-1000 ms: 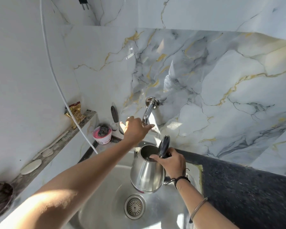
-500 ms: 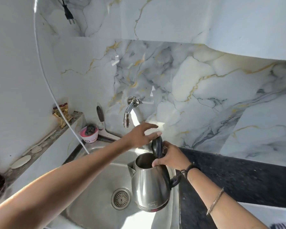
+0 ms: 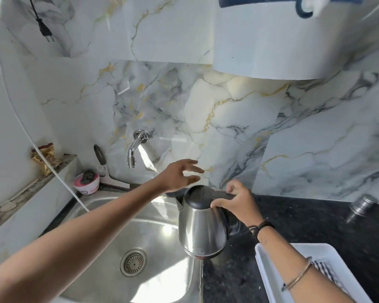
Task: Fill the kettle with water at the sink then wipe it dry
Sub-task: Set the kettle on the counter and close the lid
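A steel kettle with a black lid hangs in the air over the right rim of the steel sink. Its lid is down. My right hand grips the kettle's top at the black handle. My left hand hovers just above and behind the lid with its fingers spread and nothing in it. The chrome tap sticks out of the marble wall to the left of both hands, and no water shows under it. The drain lies below and left of the kettle.
A white tray with a striped cloth sits on the black counter at the lower right. A steel tumbler stands by the wall. A pink scrubber bowl, a scraper and a white cord are left of the sink.
My left hand left the tap and moved right to above the kettle. The lid went from up to down. The kettle moved from under the tap to the sink's right rim.
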A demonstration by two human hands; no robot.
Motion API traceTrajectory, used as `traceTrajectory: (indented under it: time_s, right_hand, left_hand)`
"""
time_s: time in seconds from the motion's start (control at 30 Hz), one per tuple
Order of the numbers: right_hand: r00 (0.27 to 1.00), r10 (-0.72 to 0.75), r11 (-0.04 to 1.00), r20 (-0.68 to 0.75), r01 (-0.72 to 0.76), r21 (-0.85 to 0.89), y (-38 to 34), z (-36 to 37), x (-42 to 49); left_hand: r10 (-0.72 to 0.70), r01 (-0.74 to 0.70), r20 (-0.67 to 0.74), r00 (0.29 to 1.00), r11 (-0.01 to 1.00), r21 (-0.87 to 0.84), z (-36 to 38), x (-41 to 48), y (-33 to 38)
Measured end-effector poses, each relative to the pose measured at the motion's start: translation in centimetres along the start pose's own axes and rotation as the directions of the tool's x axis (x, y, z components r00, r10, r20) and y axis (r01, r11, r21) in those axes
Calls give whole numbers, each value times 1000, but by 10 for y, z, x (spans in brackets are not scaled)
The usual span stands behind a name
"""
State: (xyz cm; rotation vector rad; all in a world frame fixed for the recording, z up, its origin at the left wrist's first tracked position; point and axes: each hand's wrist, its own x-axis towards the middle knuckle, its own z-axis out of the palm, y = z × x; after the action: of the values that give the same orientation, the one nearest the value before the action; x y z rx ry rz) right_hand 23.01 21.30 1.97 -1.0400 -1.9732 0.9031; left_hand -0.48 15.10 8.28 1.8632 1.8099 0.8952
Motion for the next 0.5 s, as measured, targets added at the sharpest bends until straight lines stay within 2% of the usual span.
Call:
traceTrajectory:
  time_s: [0.13, 0.23, 0.37, 0.5]
  right_hand:
    - [992, -32, 998, -122, 39, 56, 9, -27, -10]
    - [984, -34, 993, -177, 54, 110, 15, -41, -17]
    - [973, -44, 984, -225, 81, 156, 20, -55, -26]
    - [970, -33, 988, -242, 67, 136, 30, -59, -44]
  left_hand:
    - [48, -65, 86, 995, 976, 206, 29, -6, 11]
    - [140, -162, 113, 984, 962, 220, 49, -18, 18]
    - [320, -359, 163, 933, 821, 443, 76, -35, 26]
    - [284, -353, 209, 936, 747, 563, 106, -41, 36]
